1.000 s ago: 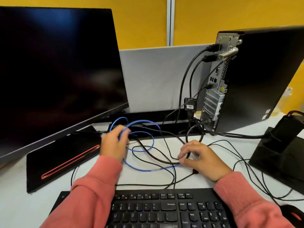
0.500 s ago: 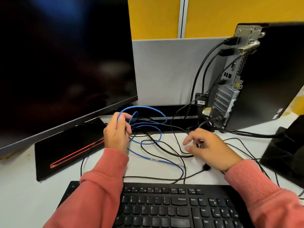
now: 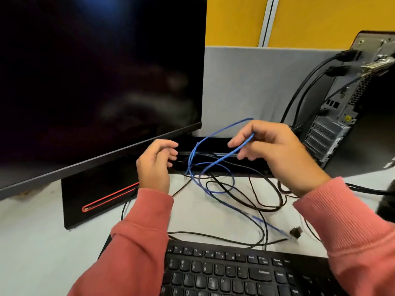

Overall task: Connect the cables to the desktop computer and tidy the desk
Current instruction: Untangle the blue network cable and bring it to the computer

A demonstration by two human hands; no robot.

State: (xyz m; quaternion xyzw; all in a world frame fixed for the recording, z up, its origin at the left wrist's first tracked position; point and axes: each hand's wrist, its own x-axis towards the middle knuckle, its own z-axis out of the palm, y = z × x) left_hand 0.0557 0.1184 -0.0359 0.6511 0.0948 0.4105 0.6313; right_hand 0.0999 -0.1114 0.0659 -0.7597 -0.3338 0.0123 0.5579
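Cables sprawl over the table (image 3: pixel 42 242) between the dark monitor (image 3: pixel 96 82) and the desktop computer (image 3: pixel 363 107) at our right, whose rear ports face us. Black cables (image 3: pixel 267 208) lie looped with the blue cable (image 3: pixel 213 167), which our right hand (image 3: pixel 275 150) pinches and lifts above the tangle. Our left hand (image 3: pixel 155 165) hovers loosely curled, holding nothing. We should draw the blue cable slowly free, steadying the black loops with the left hand, then trace its plug (image 3: pixel 296 231) near the keyboard (image 3: pixel 235 272).

A grey partition panel (image 3: pixel 245 82) stands at the back edge of the pale tabletop (image 3: pixel 32 242). Above the panel rises a yellow wall (image 3: pixel 230 20), split by a white vertical strip (image 3: pixel 267 20).
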